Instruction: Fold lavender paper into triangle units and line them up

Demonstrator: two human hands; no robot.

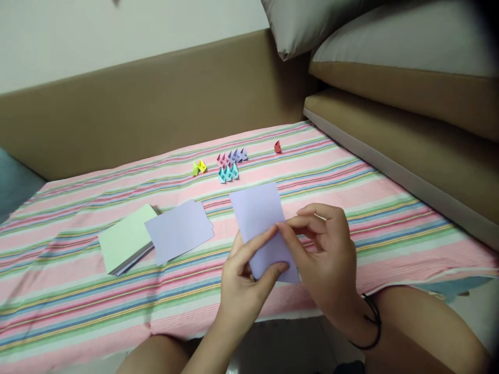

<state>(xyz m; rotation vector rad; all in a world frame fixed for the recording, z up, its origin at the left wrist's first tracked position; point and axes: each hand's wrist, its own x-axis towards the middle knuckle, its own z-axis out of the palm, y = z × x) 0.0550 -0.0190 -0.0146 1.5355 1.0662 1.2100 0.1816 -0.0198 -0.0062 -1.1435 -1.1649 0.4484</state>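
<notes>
A sheet of lavender paper (259,213) is held up over the striped cloth, close to its front edge. My left hand (247,270) grips it from the left and below, with the thumb and index finger lying on its face and the other fingers behind. At the right edge of the sheet, my right hand (327,254) pinches the paper between thumb and index finger. A black band circles the right wrist. Whether the sheet is folded double I cannot tell.
Left lie a stack of light green paper (127,236) and loose lavender sheets (179,231). Farther back stand small folded paper boats: yellow (201,166), turquoise (228,174), pink and lavender (236,156), and a red one (277,147). Brown sofa cushions (390,114) rise at right.
</notes>
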